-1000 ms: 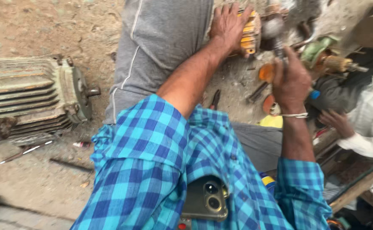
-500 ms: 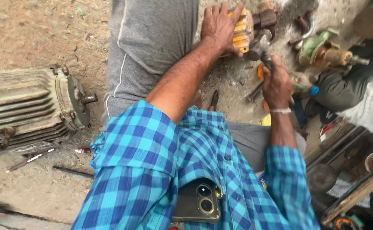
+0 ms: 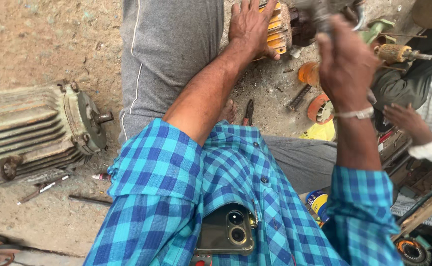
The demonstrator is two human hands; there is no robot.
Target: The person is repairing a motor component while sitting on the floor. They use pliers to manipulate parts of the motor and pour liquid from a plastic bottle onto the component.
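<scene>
My left hand (image 3: 250,24) lies flat, fingers spread, on a small orange ribbed motor body (image 3: 277,27) on the ground at the top of the view. My right hand (image 3: 346,64), with a metal bangle at the wrist, is raised just right of it and is closed around a blurred grey metal tool (image 3: 319,12) that hangs over the motor's end. Both arms come out of blue checked sleeves; my grey trouser leg (image 3: 169,54) stretches out to the left of the motor.
A big grey-green finned motor (image 3: 33,130) lies at the left. Pliers (image 3: 248,112), orange round parts (image 3: 319,108), a wound rotor (image 3: 396,53) and a bolt lie around the small motor. Another person's hand (image 3: 406,120) in a white sleeve rests at the right. A phone (image 3: 228,229) sits in my shirt pocket.
My right hand has risen with the tool, up beside the orange motor. My left hand has stayed on the motor body. The view has shifted slightly.
</scene>
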